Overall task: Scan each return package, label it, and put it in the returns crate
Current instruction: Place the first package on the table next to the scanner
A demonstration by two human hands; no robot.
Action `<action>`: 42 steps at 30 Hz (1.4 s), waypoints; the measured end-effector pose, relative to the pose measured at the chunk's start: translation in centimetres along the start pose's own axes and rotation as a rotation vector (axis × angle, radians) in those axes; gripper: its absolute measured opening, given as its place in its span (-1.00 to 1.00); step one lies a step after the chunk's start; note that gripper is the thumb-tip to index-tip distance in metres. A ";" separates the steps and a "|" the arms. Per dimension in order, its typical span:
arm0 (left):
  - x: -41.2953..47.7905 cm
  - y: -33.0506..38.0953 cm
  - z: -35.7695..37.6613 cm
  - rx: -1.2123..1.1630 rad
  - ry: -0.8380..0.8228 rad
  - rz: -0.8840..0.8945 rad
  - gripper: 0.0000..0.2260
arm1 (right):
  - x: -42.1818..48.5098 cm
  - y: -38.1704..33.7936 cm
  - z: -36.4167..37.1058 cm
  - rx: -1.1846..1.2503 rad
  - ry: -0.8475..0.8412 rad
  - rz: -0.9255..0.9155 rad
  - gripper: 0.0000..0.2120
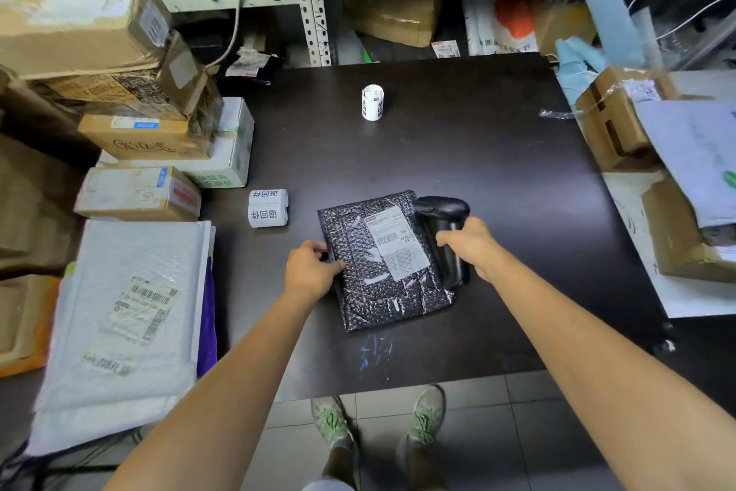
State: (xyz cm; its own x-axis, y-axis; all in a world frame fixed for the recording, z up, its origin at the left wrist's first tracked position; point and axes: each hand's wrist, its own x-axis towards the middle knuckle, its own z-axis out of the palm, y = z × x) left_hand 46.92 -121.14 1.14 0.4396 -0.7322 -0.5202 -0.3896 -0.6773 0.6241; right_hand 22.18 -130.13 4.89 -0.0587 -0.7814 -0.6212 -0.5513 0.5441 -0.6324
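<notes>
on the dark table (pixel 498 156) a black bubble mailer (pixel 370 299) lies flat at about 6 o'clock, close to the person's edge, its white shipping label (pixel 396 241) face up. the left grip (pixel 311 271) is curled onto the mailer's 9 o'clock edge, pinching it and pinning it down. the right grip (pixel 470 247) is wrapped around the handle of a black scanner (pixel 441 208), which runs along the mailer's 3 o'clock edge with its head toward 12. whether the scanner rests on the table or is lifted cannot be told, and no beam shows on the barcode.

this package looks to be at the scanning step. no return sticker is visible on the mailer, so labelling and crating seem to be left. a doubled label roll (pixel 267 208) stands just off the mailer at 10 o'clock, and a single label roll (pixel 372 102) stands near 12. white padded mailers (pixel 127 311) and cardboard boxes (pixel 139 194) are stacked off the table at 9 o'clock, probably waiting their turn. no returns crate can be picked out in view.
</notes>
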 end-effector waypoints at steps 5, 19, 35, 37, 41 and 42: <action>0.0 1.0 0.9 -0.293 -0.100 -0.041 -0.65 | -1.8 -0.6 -0.8 0.003 -0.080 -0.055 -0.94; 1.1 2.4 0.1 -0.393 -0.032 -0.011 -0.43 | -3.2 -1.8 -1.0 0.174 -0.208 -0.080 -0.87; 1.4 2.4 0.1 -0.409 -0.040 0.000 -0.36 | -3.9 -3.2 -1.2 0.095 -0.152 -0.157 -0.82; 1.4 2.5 0.0 -0.401 -0.042 0.002 -0.36 | -3.8 -3.2 -1.2 0.075 -0.146 -0.170 -0.82; 1.5 2.2 -0.1 -0.354 -0.039 0.015 -0.37 | -3.1 -3.0 -1.1 0.051 -0.127 -0.198 -0.81; 1.5 2.1 -0.2 -0.332 -0.039 0.020 -0.37 | -2.9 -2.8 -1.0 0.054 -0.119 -0.199 -0.82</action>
State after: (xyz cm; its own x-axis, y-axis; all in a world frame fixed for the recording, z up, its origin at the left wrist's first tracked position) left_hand 46.87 -123.63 1.76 0.4005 -0.7518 -0.5239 -0.1100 -0.6070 0.7870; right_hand 23.03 -129.69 8.93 0.1471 -0.8349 -0.5304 -0.4967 0.4013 -0.7696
